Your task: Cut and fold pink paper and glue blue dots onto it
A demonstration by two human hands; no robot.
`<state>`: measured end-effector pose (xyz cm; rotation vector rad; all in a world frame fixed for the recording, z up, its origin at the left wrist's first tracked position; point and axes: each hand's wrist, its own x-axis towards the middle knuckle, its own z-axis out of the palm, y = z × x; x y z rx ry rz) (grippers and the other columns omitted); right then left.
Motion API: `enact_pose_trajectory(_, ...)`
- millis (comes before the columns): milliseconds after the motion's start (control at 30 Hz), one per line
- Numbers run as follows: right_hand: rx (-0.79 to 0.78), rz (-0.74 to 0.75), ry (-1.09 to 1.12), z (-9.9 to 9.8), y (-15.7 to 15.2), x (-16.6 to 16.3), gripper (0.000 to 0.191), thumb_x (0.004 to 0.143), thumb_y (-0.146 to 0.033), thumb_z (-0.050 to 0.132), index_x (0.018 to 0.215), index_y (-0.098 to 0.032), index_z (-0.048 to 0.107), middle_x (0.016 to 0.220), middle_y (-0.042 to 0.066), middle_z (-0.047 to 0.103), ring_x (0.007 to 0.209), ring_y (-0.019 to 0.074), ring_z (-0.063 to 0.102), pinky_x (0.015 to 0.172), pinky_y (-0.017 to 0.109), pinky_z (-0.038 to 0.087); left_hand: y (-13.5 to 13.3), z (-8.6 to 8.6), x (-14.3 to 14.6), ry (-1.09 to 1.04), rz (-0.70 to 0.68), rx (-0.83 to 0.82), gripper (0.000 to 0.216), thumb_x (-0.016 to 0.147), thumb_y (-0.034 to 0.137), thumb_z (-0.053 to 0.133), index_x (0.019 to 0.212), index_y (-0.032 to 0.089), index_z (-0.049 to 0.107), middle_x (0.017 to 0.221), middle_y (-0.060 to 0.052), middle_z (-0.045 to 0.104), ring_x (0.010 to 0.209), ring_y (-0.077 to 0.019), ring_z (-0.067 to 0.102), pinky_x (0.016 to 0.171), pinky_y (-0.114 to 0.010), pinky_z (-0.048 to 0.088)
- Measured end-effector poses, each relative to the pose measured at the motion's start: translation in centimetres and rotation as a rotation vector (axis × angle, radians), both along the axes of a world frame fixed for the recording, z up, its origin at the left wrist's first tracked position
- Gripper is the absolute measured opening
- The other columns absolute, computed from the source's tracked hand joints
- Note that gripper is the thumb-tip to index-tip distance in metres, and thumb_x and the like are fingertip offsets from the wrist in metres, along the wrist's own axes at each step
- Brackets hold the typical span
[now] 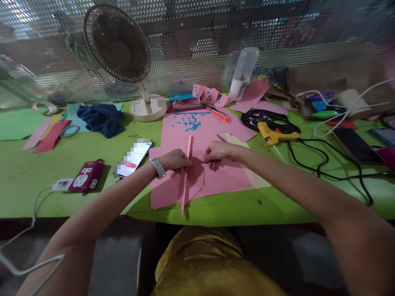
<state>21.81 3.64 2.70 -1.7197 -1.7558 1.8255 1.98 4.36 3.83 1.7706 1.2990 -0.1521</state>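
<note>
My left hand (176, 160), with a pale watch band on its wrist, is closed on a long narrow strip of pink paper (185, 187). The strip runs upright in view, its near end reaching past the front of the sheets. Just to the right, my right hand (215, 153) is pinched shut, thumb against forefinger. Whatever lies between those fingertips is too small to make out. Both hands are low over overlapping pink paper sheets (228, 179). Beyond them, small blue paper pieces (191, 122) are scattered on a pink sheet.
A yellow glue gun (274, 135) rests at right with its black cord. An orange-handled cutter (219, 114) lies at the back. At left are a phone (134, 158), a purple power adapter (87, 176), a dark blue cloth (101, 118) and a fan (149, 107).
</note>
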Motion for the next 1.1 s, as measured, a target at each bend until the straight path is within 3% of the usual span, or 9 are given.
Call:
enact_pose_trajectory(100,0.002,-0.002,0.007,-0.5,0.0,0.1,0.029,0.079,-0.030,0.075,0.063,-0.011,0.059,0.048,0.003,0.064,0.042,0.0127,0.062,0.046,0.022,0.052,-0.8,0.3,-0.6,-0.004,0.010,0.113,0.042,0.084,0.043,0.052,0.052,0.016,0.054,0.046,-0.003,0.056,0.042,-0.0116,0.051,0.047,-0.024,0.038)
enact_pose_trajectory(267,0.069,-0.077,0.093,-0.8,-0.5,0.6,0.036,0.080,-0.041,0.073,0.064,-0.014,0.055,0.053,0.004,0.066,0.046,0.0137,0.063,0.046,0.023,0.053,-3.9,0.3,-2.2,0.166,-0.118,0.586,0.046,0.079,0.060,0.054,0.062,0.017,0.055,0.058,-0.004,0.060,0.051,-0.0132,0.050,0.049,-0.026,0.028)
enact_pose_trajectory(467,0.235,-0.131,0.112,0.5,-2.3,0.7,0.036,0.084,-0.045,0.067,0.067,-0.017,0.053,0.060,0.005,0.067,0.049,0.0123,0.062,0.047,0.022,0.051,-5.6,-0.2,-2.4,0.255,-0.297,0.675,0.014,0.077,0.029,0.055,0.072,0.018,0.061,0.067,-0.005,0.065,0.058,-0.0164,0.055,0.051,-0.027,0.027)
enact_pose_trajectory(633,0.596,-0.060,0.067,1.8,-5.2,0.7,0.031,0.088,-0.046,0.059,0.075,-0.018,0.058,0.069,0.004,0.069,0.060,0.0139,0.064,0.057,0.024,0.049,-5.1,0.6,-2.5,0.353,-0.439,0.943,0.016,0.084,0.013,0.048,0.081,0.015,0.064,0.079,-0.009,0.067,0.070,-0.0202,0.061,0.055,-0.029,0.036)
enact_pose_trajectory(800,0.968,0.047,-0.135,2.4,-7.0,0.6,0.029,0.091,-0.043,0.053,0.078,-0.019,0.063,0.069,0.003,0.067,0.062,0.0139,0.059,0.061,0.025,0.039,-3.1,0.5,-4.2,0.335,-0.481,1.125,0.020,0.089,0.012,0.048,0.080,0.015,0.065,0.083,-0.008,0.067,0.077,-0.0216,0.061,0.063,-0.032,0.041)
enact_pose_trajectory(1100,1.079,0.102,-0.205,1.0,-6.9,-0.4,0.025,0.095,-0.036,0.047,0.086,-0.020,0.063,0.081,0.004,0.069,0.071,0.0144,0.059,0.066,0.026,0.037,-0.7,-1.6,-5.0,0.135,-0.581,1.141,0.022,0.095,0.022,0.049,0.092,0.019,0.071,0.085,-0.005,0.067,0.078,-0.0178,0.059,0.067,-0.031,0.041)
